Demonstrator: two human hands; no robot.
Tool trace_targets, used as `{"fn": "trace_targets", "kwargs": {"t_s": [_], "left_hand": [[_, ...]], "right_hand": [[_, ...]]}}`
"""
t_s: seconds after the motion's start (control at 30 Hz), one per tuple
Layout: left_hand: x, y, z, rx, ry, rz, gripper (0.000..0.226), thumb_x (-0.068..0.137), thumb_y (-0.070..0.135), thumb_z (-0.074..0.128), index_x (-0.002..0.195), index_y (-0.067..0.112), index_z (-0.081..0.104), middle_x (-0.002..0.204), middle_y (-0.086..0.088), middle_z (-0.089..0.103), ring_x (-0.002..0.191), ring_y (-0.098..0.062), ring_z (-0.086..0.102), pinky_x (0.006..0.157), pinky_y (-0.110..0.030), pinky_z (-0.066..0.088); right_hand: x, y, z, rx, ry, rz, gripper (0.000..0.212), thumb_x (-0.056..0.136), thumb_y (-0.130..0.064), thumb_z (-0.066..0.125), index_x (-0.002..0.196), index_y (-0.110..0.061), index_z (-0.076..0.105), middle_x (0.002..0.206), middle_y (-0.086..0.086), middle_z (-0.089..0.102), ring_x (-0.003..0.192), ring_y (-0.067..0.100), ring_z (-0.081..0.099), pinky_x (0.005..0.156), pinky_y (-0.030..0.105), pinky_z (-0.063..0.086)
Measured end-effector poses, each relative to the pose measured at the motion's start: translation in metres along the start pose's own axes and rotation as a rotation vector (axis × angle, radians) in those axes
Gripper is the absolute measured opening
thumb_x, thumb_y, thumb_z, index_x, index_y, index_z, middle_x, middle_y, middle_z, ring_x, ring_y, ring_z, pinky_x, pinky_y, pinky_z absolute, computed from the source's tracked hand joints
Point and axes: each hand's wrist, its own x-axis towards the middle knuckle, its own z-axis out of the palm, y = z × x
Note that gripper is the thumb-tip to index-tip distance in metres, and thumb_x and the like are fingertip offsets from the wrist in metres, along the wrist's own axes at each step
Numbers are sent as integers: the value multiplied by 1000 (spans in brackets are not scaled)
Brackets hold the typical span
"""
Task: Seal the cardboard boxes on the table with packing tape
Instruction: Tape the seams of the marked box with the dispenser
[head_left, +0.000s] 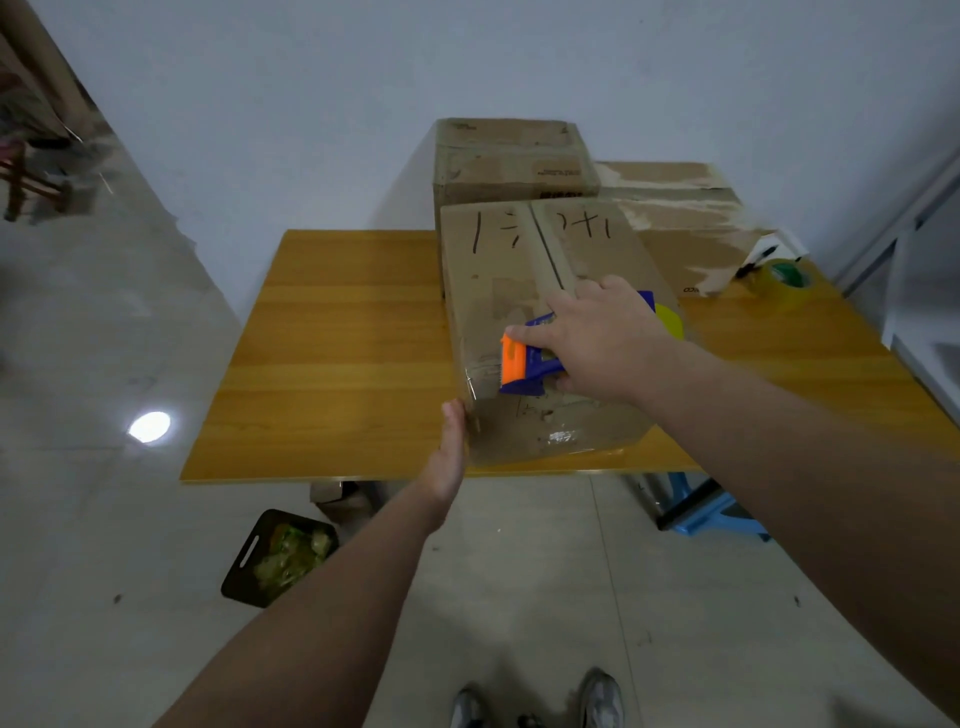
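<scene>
Box (493, 291) at table (337, 338) edge, dispenser (524, 364) atop

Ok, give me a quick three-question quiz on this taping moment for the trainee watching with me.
1. True or false: the left hand grips the tape dispenser.
2. The tape dispenser sits A) on the nearest box B) on a chair C) on the floor.
3. Fill in: the spare tape roll lies on the table, to the ___ of the nearest box.
Key: 1 false: it presses flat against the box's side, and the right hand grips the tape dispenser. 2 A. 3 right.
</scene>
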Motion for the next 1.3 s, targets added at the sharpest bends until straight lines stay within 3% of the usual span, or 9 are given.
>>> {"fn": "trace_targets", "kwargs": {"t_s": [0.1, 0.2, 0.27, 0.37, 0.57, 0.83, 1.1, 1.2, 1.3], "left_hand": [[12, 1, -26, 178, 147, 203, 51, 101, 41, 32, 149, 31, 17, 157, 9, 12, 142, -10, 12, 110, -26, 10], [22, 24, -41, 646, 101, 567, 73, 94, 9, 51, 149, 33, 10, 154, 17, -2, 139, 1, 1, 111, -22, 6], [35, 38, -47, 1022, 51, 684, 81, 89, 11, 57, 149, 31, 6, 151, 17, -11, 140, -3, -6, 113, -27, -1], [46, 48, -48, 1266, 23, 757, 86, 86, 21, 61, 150, 27, 4, 149, 14, -15, 141, -6, -9, 113, -27, -5], [46, 45, -37, 1362, 129, 740, 100, 81, 34, 69, 150, 25, -3, 156, 11, -9, 139, -4, -14, 116, -30, -4], [24, 51, -34, 1457, 122, 871, 48, 103, 27, 28, 149, 20, 17, 156, 3, 15, 144, -10, 7, 115, -22, 0], [5, 34, -3, 1422, 322, 645, 67, 99, 26, 38, 150, 16, -5, 159, 2, -2, 144, -9, -3, 112, -23, -8], [1, 35, -4, 1433, 361, 585, 69, 98, 32, 41, 150, 22, -3, 158, 7, 1, 145, -10, 0, 114, -26, -5], [-2, 40, -5, 1517, 404, 515, 66, 98, 41, 38, 150, 27, 0, 158, 11, 3, 145, -15, 2, 116, -35, -3]], "right_hand": [[0, 1, -1, 8, 1, 2, 67, 92, -50, 52, 147, -40, 16, 123, 6, 49, 109, 28, 50, 87, 39, 39], [0, 2, -1, 13, 14, -19, 66, 92, -50, 52, 147, -40, 17, 124, 6, 49, 109, 28, 51, 87, 39, 40], [1, 3, -1, 25, 20, -27, 66, 92, -49, 52, 147, -40, 17, 124, 6, 49, 109, 28, 52, 87, 39, 39], [2, 3, 0, 19, 31, -24, 66, 91, -49, 53, 147, -40, 18, 123, 7, 50, 108, 27, 52, 86, 39, 40], [2, 3, 4, 16, 44, -22, 68, 91, -50, 53, 147, -40, 17, 124, 6, 49, 110, 28, 51, 87, 39, 39], [2, 3, 4, 14, 55, -39, 66, 92, -47, 52, 148, -37, 17, 124, 7, 49, 109, 28, 52, 87, 40, 40], [0, 17, -2, 25, 8, -120, 76, 86, -57, 55, 147, -40, 13, 125, 7, 47, 105, 27, 54, 75, 36, 42], [-13, 31, 0, 63, 26, -153, 83, 82, -64, 56, 147, -43, 8, 129, 7, 44, 112, 27, 49, 86, 38, 42], [-40, 71, 12, 10, 7, -143, 80, 85, -65, 51, 148, -45, 6, 128, 6, 42, 110, 26, 48, 80, 34, 35]]}}
